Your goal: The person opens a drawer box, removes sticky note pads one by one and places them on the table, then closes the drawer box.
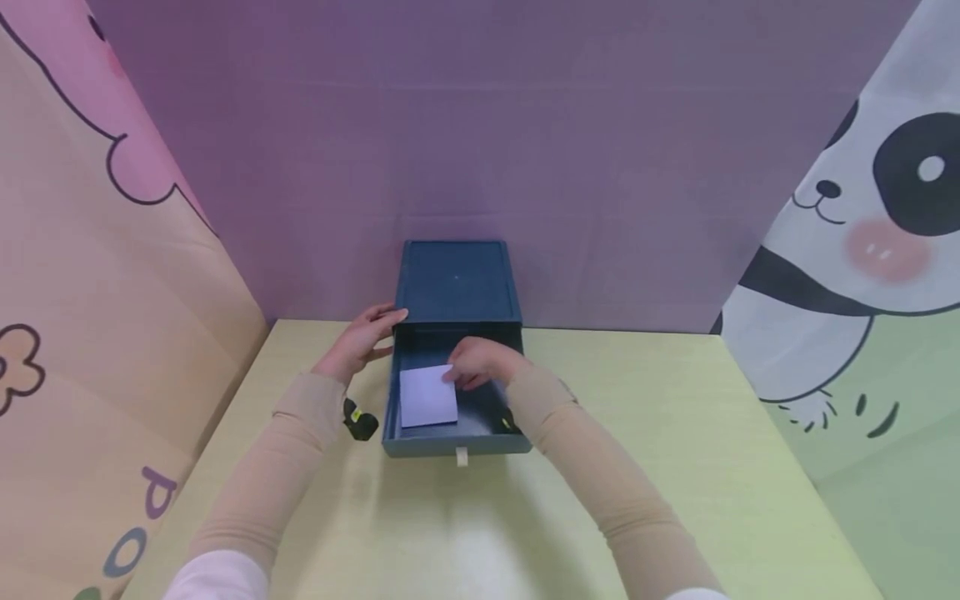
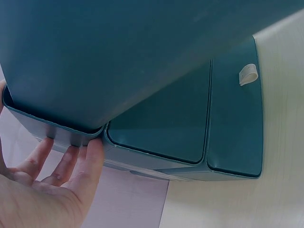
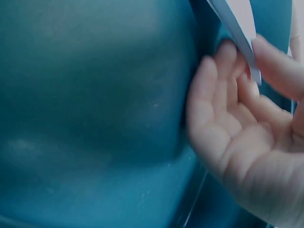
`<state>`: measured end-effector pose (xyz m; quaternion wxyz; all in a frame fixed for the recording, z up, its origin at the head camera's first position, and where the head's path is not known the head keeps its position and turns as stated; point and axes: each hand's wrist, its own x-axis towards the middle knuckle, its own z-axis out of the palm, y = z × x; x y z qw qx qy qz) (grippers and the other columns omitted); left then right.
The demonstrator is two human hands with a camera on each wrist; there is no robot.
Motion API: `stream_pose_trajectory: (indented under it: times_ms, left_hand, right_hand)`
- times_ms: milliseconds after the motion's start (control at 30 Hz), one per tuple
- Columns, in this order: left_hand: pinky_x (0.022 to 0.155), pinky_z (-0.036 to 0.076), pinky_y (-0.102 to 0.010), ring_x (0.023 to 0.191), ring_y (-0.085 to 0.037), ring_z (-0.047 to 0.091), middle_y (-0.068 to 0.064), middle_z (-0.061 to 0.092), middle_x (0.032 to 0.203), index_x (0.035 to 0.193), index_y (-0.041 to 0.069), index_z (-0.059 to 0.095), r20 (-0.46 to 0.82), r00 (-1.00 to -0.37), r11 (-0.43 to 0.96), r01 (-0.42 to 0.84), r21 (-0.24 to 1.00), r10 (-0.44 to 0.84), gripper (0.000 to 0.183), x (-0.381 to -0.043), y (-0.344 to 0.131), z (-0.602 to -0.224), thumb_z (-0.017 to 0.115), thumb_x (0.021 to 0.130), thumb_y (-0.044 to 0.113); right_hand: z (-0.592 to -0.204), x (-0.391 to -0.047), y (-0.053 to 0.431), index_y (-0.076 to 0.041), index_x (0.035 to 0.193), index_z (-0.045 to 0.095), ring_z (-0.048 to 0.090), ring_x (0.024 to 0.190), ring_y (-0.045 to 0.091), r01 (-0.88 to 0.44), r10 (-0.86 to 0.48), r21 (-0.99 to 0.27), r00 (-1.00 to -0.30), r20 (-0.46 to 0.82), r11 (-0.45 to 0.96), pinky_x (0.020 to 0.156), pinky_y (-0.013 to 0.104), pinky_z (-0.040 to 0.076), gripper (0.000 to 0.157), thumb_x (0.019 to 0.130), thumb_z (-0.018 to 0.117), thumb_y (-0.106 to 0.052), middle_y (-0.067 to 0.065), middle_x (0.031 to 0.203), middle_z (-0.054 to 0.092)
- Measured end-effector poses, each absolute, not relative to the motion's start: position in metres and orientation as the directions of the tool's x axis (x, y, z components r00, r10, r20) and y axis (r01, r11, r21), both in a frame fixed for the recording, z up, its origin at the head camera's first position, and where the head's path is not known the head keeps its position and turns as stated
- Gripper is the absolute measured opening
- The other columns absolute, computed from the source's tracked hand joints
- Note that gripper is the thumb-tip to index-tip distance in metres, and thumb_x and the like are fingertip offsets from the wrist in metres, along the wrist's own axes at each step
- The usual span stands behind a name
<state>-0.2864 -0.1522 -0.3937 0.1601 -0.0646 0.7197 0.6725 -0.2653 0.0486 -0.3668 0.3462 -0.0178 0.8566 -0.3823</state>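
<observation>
A dark blue drawer cabinet (image 1: 457,283) stands at the back of the table, and its top drawer (image 1: 431,447) is pulled out toward me. My right hand (image 1: 483,362) is inside this drawer, pinching a white square pad of paper (image 1: 427,398) by its right edge between thumb and fingers. In the right wrist view the pad (image 3: 240,31) shows a thin stacked edge. My left hand (image 1: 363,342) rests against the cabinet's left side near its front corner. The fingertips (image 2: 95,147) press on that side wall in the left wrist view.
Below the pulled-out drawer, two closed drawers (image 2: 161,118) show in the left wrist view, one with a pale loop tab (image 2: 248,75). Another pale tab (image 1: 462,457) hangs at the open drawer's front. A purple cloth backdrop (image 1: 480,150) rises behind the table (image 1: 660,450).
</observation>
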Motion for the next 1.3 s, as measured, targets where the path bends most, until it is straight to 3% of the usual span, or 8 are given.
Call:
stream_pose_trajectory:
  times_ms: [167, 333, 500, 800, 1300]
  left_hand:
    - [0.113, 0.028, -0.05, 0.142, -0.033, 0.022, -0.013, 0.02, 0.156, 0.152, 0.012, 0.017, -0.325, -0.939, 0.09, -0.316, 0.945, 0.115, 0.076, -0.2863, -0.1521, -0.3942, 0.057, 0.093, 0.039]
    - [0.113, 0.028, -0.049, 0.143, -0.033, 0.022, -0.012, 0.02, 0.157, 0.152, 0.012, 0.017, -0.327, -0.938, 0.094, -0.318, 0.943, 0.111, 0.076, -0.2856, -0.1514, -0.3934, 0.057, 0.093, 0.04]
    - [0.113, 0.029, -0.05, 0.142, -0.033, 0.023, -0.012, 0.022, 0.156, 0.151, 0.012, 0.019, -0.332, -0.938, 0.09, -0.324, 0.942, 0.104, 0.076, -0.2864, -0.1502, -0.3925, 0.058, 0.093, 0.04]
    - [0.113, 0.029, -0.05, 0.142, -0.033, 0.024, -0.013, 0.021, 0.156, 0.151, 0.012, 0.018, -0.335, -0.936, 0.088, -0.327, 0.941, 0.107, 0.077, -0.2878, -0.1522, -0.3926, 0.057, 0.093, 0.041]
    - [0.112, 0.03, -0.049, 0.141, -0.032, 0.026, -0.012, 0.024, 0.155, 0.151, 0.012, 0.021, -0.336, -0.937, 0.089, -0.329, 0.94, 0.092, 0.074, -0.2873, -0.1509, -0.3928, 0.058, 0.092, 0.041]
  right_hand:
    - [-0.3672, -0.2661, 0.0492, -0.008, 0.074, 0.051, 0.061, 0.072, 0.016, 0.252, -0.278, -0.671, -0.768, -0.577, 0.697, 0.077, 0.032, 0.057, 0.019, 0.087, 0.065, -0.007, 0.006, 0.08, 0.062]
    - [-0.3701, -0.2673, 0.0502, -0.009, 0.069, 0.049, 0.061, 0.071, 0.015, 0.269, -0.307, -0.697, -0.751, -0.584, 0.665, 0.076, 0.032, 0.057, 0.024, 0.086, 0.065, -0.006, 0.005, 0.076, 0.062]
    - [-0.372, -0.2686, 0.0521, -0.009, 0.068, 0.051, 0.061, 0.074, 0.016, 0.319, -0.336, -0.733, -0.731, -0.594, 0.6, 0.084, 0.035, 0.056, 0.022, 0.085, 0.065, -0.006, 0.004, 0.077, 0.062]
    - [-0.3704, -0.2703, 0.0523, -0.002, 0.085, 0.062, 0.063, 0.078, 0.018, 0.355, -0.36, -0.771, -0.729, -0.582, 0.528, 0.09, 0.038, 0.053, 0.005, 0.084, 0.066, -0.006, 0.006, 0.084, 0.066]
    - [-0.3641, -0.2717, 0.0533, -0.002, 0.09, 0.064, 0.063, 0.078, 0.017, 0.376, -0.363, -0.779, -0.726, -0.585, 0.502, 0.092, 0.038, 0.052, 0.007, 0.086, 0.065, -0.007, 0.008, 0.088, 0.069]
